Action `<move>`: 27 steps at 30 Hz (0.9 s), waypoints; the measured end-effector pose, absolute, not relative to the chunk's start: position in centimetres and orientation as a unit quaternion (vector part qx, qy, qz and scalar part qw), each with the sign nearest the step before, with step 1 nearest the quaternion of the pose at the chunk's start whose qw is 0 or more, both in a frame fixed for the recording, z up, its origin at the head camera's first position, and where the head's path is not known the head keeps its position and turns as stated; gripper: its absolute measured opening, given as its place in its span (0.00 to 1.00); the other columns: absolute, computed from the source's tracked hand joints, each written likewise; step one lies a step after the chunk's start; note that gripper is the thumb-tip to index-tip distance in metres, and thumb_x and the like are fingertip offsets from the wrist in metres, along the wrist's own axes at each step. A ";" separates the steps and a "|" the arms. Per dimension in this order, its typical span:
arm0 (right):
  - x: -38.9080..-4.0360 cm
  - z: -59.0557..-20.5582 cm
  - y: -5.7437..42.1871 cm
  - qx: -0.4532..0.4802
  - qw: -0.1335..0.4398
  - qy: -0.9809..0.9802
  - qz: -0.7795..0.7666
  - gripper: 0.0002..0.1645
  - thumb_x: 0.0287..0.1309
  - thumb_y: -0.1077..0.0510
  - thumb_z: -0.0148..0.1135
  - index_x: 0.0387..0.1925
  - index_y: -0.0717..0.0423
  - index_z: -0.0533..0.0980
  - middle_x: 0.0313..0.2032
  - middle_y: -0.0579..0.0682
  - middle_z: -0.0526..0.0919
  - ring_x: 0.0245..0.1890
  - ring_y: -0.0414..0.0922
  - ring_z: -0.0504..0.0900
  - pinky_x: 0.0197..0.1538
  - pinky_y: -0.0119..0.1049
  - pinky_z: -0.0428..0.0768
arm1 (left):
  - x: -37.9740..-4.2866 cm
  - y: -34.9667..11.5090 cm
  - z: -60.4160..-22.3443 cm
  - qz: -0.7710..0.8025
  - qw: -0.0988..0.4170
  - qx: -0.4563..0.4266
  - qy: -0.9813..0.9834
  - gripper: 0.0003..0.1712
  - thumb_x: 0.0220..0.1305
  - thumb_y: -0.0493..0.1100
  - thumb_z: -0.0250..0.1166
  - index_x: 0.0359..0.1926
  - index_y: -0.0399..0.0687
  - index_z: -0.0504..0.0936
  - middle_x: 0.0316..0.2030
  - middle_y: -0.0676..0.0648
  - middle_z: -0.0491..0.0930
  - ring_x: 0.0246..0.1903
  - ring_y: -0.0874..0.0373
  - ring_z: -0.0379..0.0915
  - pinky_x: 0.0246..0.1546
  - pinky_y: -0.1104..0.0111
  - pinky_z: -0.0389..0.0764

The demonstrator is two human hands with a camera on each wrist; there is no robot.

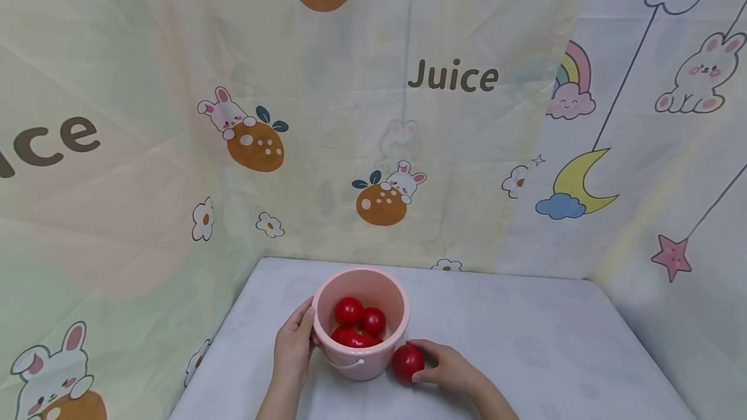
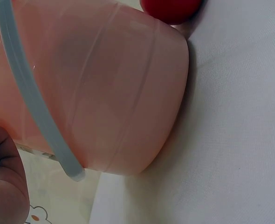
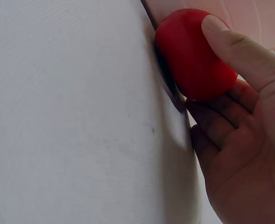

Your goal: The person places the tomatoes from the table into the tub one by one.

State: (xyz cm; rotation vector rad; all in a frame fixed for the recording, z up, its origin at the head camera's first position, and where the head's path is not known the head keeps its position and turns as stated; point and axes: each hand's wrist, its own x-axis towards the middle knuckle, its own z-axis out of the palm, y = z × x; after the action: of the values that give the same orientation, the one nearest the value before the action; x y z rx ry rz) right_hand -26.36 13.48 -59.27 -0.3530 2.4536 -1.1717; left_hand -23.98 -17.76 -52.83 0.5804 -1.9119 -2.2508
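Observation:
A pink bucket stands on the table near its front, with several red tomatoes inside. My left hand holds the bucket by its left side, close under the rim. In the left wrist view, only part of that hand shows beside the bucket wall. To the right of the bucket, another tomato is between the thumb and fingers of my right hand. The right wrist view shows the thumb on top of this tomato, with fingers beneath, low over the table.
A white handle hangs down the bucket's near side. The white-covered table extends to the right and behind the bucket. Cloth walls printed with rabbits and fruit surround it at the back and sides.

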 end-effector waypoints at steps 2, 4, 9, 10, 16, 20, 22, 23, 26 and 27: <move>-26.5 -59.2 13.6 -0.128 0.194 0.878 -0.418 0.41 0.32 0.38 0.73 0.55 0.32 0.71 0.55 0.43 0.76 0.59 0.54 0.68 0.53 0.62 0.70 | -24.0 -17.8 -52.8 -0.746 0.064 0.193 -0.634 0.25 0.55 0.63 0.60 0.54 0.69 0.74 0.48 0.54 0.78 0.29 0.57 0.72 0.33 0.70 0.80; -26.6 -59.0 13.7 -0.125 0.191 0.880 -0.417 0.41 0.31 0.37 0.73 0.54 0.31 0.72 0.54 0.42 0.76 0.59 0.53 0.69 0.52 0.61 0.71 | -24.0 -17.8 -52.9 -0.745 0.062 0.193 -0.635 0.25 0.54 0.64 0.61 0.54 0.69 0.74 0.48 0.54 0.78 0.29 0.56 0.73 0.34 0.70 0.80; -27.3 -57.8 14.6 -0.118 0.182 0.878 -0.428 0.42 0.30 0.35 0.73 0.54 0.34 0.71 0.54 0.43 0.76 0.59 0.55 0.68 0.51 0.57 0.74 | -24.1 -17.9 -52.9 -0.748 0.060 0.190 -0.633 0.26 0.53 0.65 0.61 0.54 0.69 0.75 0.48 0.53 0.78 0.29 0.56 0.73 0.34 0.70 0.80; -27.5 -57.4 14.8 -0.115 0.177 0.878 -0.430 0.43 0.30 0.35 0.73 0.55 0.34 0.71 0.55 0.44 0.76 0.60 0.56 0.68 0.51 0.56 0.74 | -24.1 -17.9 -52.9 -0.749 0.061 0.190 -0.632 0.26 0.53 0.65 0.61 0.54 0.69 0.75 0.48 0.53 0.78 0.29 0.56 0.73 0.34 0.70 0.80; -29.2 -54.0 15.9 -0.115 0.114 0.892 -0.421 0.44 0.31 0.33 0.71 0.56 0.34 0.70 0.57 0.44 0.74 0.62 0.54 0.67 0.53 0.53 0.75 | -24.1 -18.0 -53.0 -0.751 0.061 0.189 -0.630 0.26 0.52 0.65 0.61 0.54 0.69 0.75 0.48 0.54 0.78 0.30 0.56 0.73 0.34 0.70 0.80; -30.3 -51.2 16.5 -0.116 0.078 0.896 -0.422 0.44 0.30 0.35 0.73 0.56 0.32 0.69 0.57 0.42 0.73 0.63 0.52 0.66 0.52 0.49 0.77 | -24.1 -18.0 -53.1 -0.752 0.061 0.187 -0.629 0.26 0.52 0.65 0.61 0.53 0.69 0.75 0.48 0.54 0.78 0.29 0.56 0.73 0.34 0.70 0.80; -30.8 -50.0 16.7 -0.117 0.068 0.895 -0.425 0.45 0.29 0.36 0.74 0.56 0.32 0.69 0.57 0.42 0.73 0.63 0.52 0.66 0.51 0.48 0.78 | -24.1 -18.1 -53.1 -0.752 0.061 0.187 -0.629 0.26 0.52 0.65 0.61 0.53 0.70 0.75 0.48 0.53 0.78 0.29 0.56 0.72 0.34 0.70 0.80; -31.0 -49.4 16.8 -0.119 0.064 0.896 -0.424 0.45 0.30 0.36 0.74 0.57 0.33 0.69 0.58 0.43 0.72 0.63 0.52 0.66 0.50 0.48 0.78 | -24.1 -18.1 -53.2 -0.752 0.061 0.187 -0.629 0.26 0.52 0.65 0.61 0.53 0.70 0.75 0.48 0.54 0.78 0.29 0.56 0.73 0.34 0.70 0.80; -31.8 -47.8 17.1 -0.121 0.054 0.897 -0.422 0.45 0.31 0.35 0.73 0.57 0.33 0.68 0.59 0.44 0.71 0.64 0.53 0.65 0.50 0.48 0.78 | -24.1 -18.1 -53.2 -0.752 0.059 0.187 -0.630 0.26 0.51 0.66 0.62 0.53 0.70 0.75 0.48 0.54 0.78 0.30 0.55 0.73 0.34 0.70 0.80; -32.0 -47.3 17.1 -0.122 0.052 0.898 -0.419 0.46 0.31 0.35 0.73 0.58 0.33 0.67 0.59 0.44 0.71 0.64 0.53 0.64 0.50 0.48 0.78 | -24.1 -18.1 -53.1 -0.751 0.059 0.187 -0.630 0.27 0.51 0.66 0.62 0.53 0.70 0.75 0.48 0.54 0.78 0.30 0.55 0.73 0.34 0.70 0.80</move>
State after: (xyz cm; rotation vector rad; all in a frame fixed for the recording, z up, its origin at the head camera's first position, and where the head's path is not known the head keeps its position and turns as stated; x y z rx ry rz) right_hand -31.98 17.12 -47.33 -0.3710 2.7318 -1.2757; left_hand -24.14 -18.08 -53.13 0.5673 -1.9086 -2.2760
